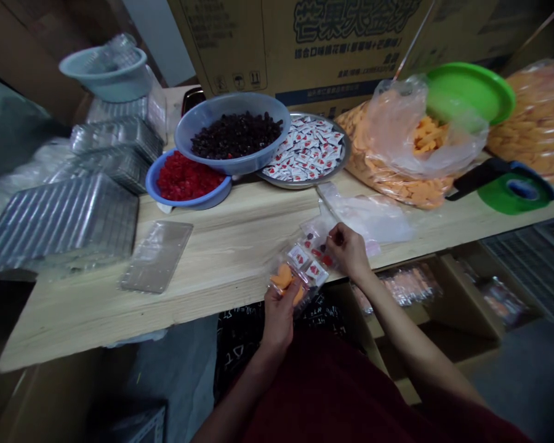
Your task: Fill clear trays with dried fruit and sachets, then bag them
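At the table's front edge, my left hand (279, 317) grips the near end of a clear plastic tray (300, 271). Orange pieces (284, 277) lie in the tray's near compartments, two white-and-red sachets (307, 263) in the middle, and red and dark dried fruit bits (314, 247) toward the far end. Over that far end is my right hand (348, 249), its fingers pinched together; a small dark bit seems to show at the fingertips, but I cannot make it out. Just beyond lie flat clear plastic bags (373, 215).
Behind stand a bowl of dark dried fruit (233, 163), a blue bowl of red bits (189, 200) and a metal dish of sachets (344, 163). Stacked clear trays (74, 215) fill the left. Bagged orange pieces (373, 166) and a green tape dispenser (512, 191) sit right. Below is an open carton (471, 295).
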Available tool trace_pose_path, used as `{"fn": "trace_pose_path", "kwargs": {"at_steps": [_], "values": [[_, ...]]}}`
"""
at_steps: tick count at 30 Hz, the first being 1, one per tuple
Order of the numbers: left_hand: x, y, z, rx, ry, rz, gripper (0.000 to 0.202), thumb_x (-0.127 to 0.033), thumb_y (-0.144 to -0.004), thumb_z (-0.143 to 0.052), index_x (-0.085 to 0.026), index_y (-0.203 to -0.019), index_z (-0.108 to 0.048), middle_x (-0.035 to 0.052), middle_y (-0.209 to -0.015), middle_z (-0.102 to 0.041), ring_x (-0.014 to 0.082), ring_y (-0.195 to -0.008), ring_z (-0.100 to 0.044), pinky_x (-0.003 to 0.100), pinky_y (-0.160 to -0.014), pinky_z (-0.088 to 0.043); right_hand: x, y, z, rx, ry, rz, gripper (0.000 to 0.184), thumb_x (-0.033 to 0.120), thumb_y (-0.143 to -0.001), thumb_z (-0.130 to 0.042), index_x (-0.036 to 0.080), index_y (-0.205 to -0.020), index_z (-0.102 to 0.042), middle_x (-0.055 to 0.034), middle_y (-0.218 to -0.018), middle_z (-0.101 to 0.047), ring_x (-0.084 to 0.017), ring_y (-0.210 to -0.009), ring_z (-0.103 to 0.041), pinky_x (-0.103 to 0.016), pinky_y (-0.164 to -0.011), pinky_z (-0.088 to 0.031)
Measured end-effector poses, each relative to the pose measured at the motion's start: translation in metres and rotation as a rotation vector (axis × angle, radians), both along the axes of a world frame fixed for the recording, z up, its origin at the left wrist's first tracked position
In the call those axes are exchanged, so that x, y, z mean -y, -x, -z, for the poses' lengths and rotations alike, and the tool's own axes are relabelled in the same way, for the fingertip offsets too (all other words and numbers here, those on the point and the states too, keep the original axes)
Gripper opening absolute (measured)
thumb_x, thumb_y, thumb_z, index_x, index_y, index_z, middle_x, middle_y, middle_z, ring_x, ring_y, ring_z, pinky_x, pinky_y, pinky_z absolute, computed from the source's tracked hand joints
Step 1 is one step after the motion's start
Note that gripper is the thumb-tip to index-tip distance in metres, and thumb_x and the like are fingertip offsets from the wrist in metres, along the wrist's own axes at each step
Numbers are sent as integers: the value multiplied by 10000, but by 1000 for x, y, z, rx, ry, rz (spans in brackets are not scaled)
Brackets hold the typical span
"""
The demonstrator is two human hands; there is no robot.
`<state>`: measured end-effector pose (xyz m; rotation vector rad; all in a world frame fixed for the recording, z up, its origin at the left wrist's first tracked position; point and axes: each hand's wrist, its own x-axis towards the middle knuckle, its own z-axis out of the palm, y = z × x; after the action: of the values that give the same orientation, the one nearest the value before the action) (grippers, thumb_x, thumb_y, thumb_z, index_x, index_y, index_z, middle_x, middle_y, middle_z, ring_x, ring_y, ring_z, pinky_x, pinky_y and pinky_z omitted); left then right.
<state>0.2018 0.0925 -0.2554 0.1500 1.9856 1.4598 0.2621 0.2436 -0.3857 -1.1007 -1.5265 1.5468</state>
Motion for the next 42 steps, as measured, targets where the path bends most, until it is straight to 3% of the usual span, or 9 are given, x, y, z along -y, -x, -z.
{"fn": "trace_pose_path", "kwargs": {"at_steps": [3,6,14,20,27,30,37,40,42], "values": [[-1,3,-1,-4,13,-8,396,-329,-675,-882,-123,-984,-743,94,-1028,-750,249,-982,-701,406,-955,-555,-3,6,1,103,-81,-40,173,214,-787,-553,190,-939,-630,-1,-723,-603,-145,-641,-517,-255,-624,-330],[-1,7,-1,5,6,11,384,-319,-667,-888,-133,-971,-746,85,-1020,-748,239,-966,-697,410,-929,-570,-7,13,1,132,-108,-41,92,243,-835,-548,191,-831,-623,-17,-723,-616,-149,-646,-517,-258,-628,-315],[-5,15,-3,18,77,108,391,-358,-677,-883,-117,-953,-746,88,-967,-741,241,-927,-701,412,-878,-591,-16,21,-8,245,-134,4,249,356,-939,-557,190,-758,-598,-23,-707,-621,-156,-636,-502,-267,-612,-258],[-24,12,5,44,28,122,370,-393,-731,-839,-115,-953,-739,112,-963,-746,239,-940,-706,409,-924,-568,-1,20,-17,256,-519,-131,233,251,-996,-463,176,-817,-593,-62,-826,-635,-182,-733,-534,-298,-682,-293],[-29,3,12,68,-15,100,366,-393,-745,-830,-118,-961,-721,119,-980,-747,225,-895,-716,403,-927,-559,14,-12,5,372,-503,6,108,238,-960,-528,166,-970,-609,-76,-891,-605,-221,-823,-526,-302,-724,-341],[-29,1,17,65,-37,76,373,-381,-745,-829,-113,-977,-711,122,-992,-743,227,-905,-713,405,-926,-554,18,-27,11,367,-491,-18,121,198,-966,-505,169,-911,-608,-68,-837,-590,-215,-791,-523,-300,-702,-343],[-50,-7,34,-102,-52,119,414,-457,-803,-774,-158,-1062,-654,89,-1055,-707,217,-999,-674,350,-948,-518,44,-23,-29,224,-580,-101,195,174,-1003,-460,172,-866,-599,-64,-804,-601,-207,-766,-532,-303,-703,-357],[-55,0,31,-307,23,111,476,-570,-862,-683,-200,-1152,-611,102,-1189,-664,233,-1145,-622,346,-1015,-474,49,-18,-43,159,-484,-79,206,140,-994,-442,176,-852,-587,-56,-794,-603,-197,-764,-550,-295,-706,-369],[-55,9,22,-318,49,141,526,-628,-874,-635,-210,-1193,-620,115,-1278,-633,245,-1240,-574,358,-1066,-445,47,-18,-44,83,-371,-33,173,147,-986,-447,179,-895,-591,-55,-832,-625,-194,-802,-578,-288,-730,-393]]}}
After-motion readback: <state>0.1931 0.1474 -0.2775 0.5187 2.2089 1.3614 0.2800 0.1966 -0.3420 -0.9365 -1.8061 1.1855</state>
